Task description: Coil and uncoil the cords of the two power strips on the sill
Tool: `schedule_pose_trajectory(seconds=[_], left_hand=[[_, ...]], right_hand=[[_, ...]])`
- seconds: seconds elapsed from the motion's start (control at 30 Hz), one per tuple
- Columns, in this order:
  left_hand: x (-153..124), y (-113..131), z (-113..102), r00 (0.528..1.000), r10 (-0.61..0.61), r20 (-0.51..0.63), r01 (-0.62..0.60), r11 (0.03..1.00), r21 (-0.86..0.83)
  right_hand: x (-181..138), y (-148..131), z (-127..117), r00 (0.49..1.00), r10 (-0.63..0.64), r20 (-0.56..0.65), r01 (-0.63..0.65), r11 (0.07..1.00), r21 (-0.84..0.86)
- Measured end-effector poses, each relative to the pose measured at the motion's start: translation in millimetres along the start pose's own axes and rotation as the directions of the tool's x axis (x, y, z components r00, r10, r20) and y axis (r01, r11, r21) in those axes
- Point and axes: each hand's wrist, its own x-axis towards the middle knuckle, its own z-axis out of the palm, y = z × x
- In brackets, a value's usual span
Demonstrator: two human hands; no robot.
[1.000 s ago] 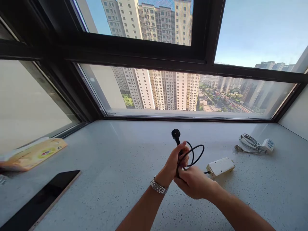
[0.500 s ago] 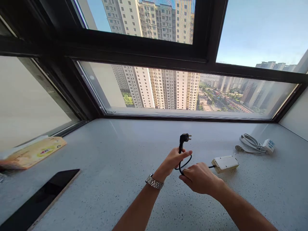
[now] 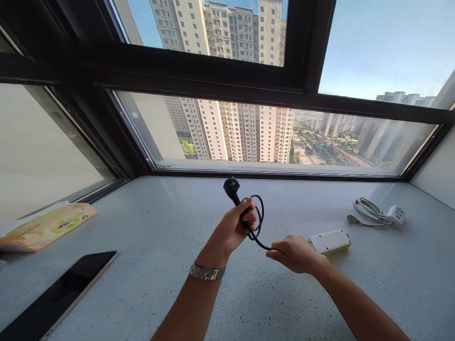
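While the left hand (image 3: pixel 232 227) was closed around a small coil of black cord (image 3: pixel 262 215), its plug (image 3: pixel 231 185) stuck up above the fist. Hand and coil were to the left of the white power strip (image 3: pixel 330 240) and raised off the speckled sill (image 3: pixel 170 246). Just left of the power strip, the right hand (image 3: pixel 293 253) pinched the same cord between thumb and fingertips. The cord seemed to run into the strip's near end, but that join was hidden behind the hand. The power strip itself lay flat on the sill.

Winding looked best done with loops of one size, each laid beside the last under the left thumb. The right hand could feed slack with a light twist so the cord would not kink. A hard pull would likely drag the power strip along.

Beyond the power strip to the right lay a bundled white cable (image 3: pixel 369 210). Far to its left were a dark phone (image 3: pixel 60 293) and a yellow packet (image 3: pixel 50 227).
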Motion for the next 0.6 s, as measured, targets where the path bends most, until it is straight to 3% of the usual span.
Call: schedule_pose_trajectory(seconds=[0.17,0.3,0.4,0.53,0.6], left_hand=[[-4,23,-13,0.965,0.212,-0.156,-0.231,0.966,-0.114],[-4,26,-17,0.929,0.33,-0.169,-0.353,0.926,-0.134],[-4,18,-10,0.925,0.372,-0.079,-0.379,0.922,-0.086],[-6,2,1,0.931,0.328,0.159,-0.333,0.943,0.004],[-7,-5,5,0.917,0.285,0.281,-0.303,0.953,0.021]], right_hand=[[3,24,-8,0.993,0.054,0.108,-0.081,0.963,0.259],[5,29,-13,0.987,0.051,0.153,-0.1,0.939,0.33],[5,31,-9,0.976,0.051,0.213,-0.127,0.925,0.359],[3,34,-4,0.958,0.036,0.284,-0.157,0.896,0.415],[1,35,-4,0.957,-0.012,0.291,-0.148,0.84,0.522]])
